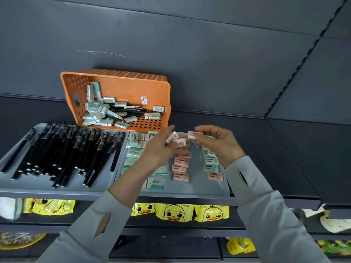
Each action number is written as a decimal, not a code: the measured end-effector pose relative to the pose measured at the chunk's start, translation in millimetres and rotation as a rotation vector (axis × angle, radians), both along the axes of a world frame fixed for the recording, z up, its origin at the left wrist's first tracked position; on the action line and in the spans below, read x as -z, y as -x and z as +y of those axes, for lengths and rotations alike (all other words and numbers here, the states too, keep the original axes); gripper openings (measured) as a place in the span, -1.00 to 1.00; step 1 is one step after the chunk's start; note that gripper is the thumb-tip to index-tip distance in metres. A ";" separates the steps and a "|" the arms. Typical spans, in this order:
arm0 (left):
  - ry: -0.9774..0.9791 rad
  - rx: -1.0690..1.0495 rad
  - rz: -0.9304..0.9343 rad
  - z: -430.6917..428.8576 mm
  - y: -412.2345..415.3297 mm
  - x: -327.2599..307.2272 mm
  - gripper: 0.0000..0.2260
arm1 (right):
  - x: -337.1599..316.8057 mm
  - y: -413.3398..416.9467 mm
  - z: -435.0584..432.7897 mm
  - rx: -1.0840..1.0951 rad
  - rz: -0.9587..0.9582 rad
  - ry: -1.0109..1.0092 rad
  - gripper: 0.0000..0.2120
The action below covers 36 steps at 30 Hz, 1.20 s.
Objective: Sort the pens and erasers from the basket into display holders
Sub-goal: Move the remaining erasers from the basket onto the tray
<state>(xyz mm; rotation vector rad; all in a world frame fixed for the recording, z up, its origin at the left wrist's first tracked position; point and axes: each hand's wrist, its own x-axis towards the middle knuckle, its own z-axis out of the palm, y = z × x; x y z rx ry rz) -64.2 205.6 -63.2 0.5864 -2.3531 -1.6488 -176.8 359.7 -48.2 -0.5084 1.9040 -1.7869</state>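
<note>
An orange perforated basket (121, 86) leans tilted against the shelf's back wall, holding green-wrapped erasers (96, 114) and a few black pens (131, 111). Left of centre, a grey tray (43, 188) carries many black pens (62, 154). Beside it, another grey tray (197, 190) holds rows of green erasers and pink erasers (180, 168). Above this tray my left hand (157, 149) grips two pink erasers (175, 139). My right hand (218, 145) pinches a single pink eraser (192, 134) between thumb and fingers.
The dark shelf (284, 149) stretches to the right of the trays, ending at a front edge. Yellow duck-print packets (178, 211) hang on the shelf below. More goods lie at the bottom left and bottom right.
</note>
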 end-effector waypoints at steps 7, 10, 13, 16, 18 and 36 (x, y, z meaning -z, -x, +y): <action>-0.458 -0.181 0.107 -18.2 -3.9 1.0 -0.80 | 5.0 0.2 8.0 -0.017 0.004 0.008 -0.68; -0.506 -0.200 0.127 -17.9 -4.8 -0.6 -0.83 | 7.6 0.1 7.4 -0.011 0.001 0.006 -0.68; -0.509 -0.211 0.129 -19.4 -4.5 1.4 -0.83 | 7.6 0.4 8.3 -0.012 -0.011 0.019 -0.70; -0.535 -0.237 0.138 -22.6 -4.4 4.5 -0.79 | 5.9 5.9 11.4 0.096 -0.038 0.046 -0.77; -0.547 -0.251 0.144 -24.4 -5.1 5.4 -0.77 | 6.9 14.9 16.7 0.233 0.004 0.022 -0.81; -0.525 -0.210 0.146 -23.8 -10.0 6.9 -0.74 | 18.0 6.4 -27.1 -0.082 0.293 -0.364 -0.85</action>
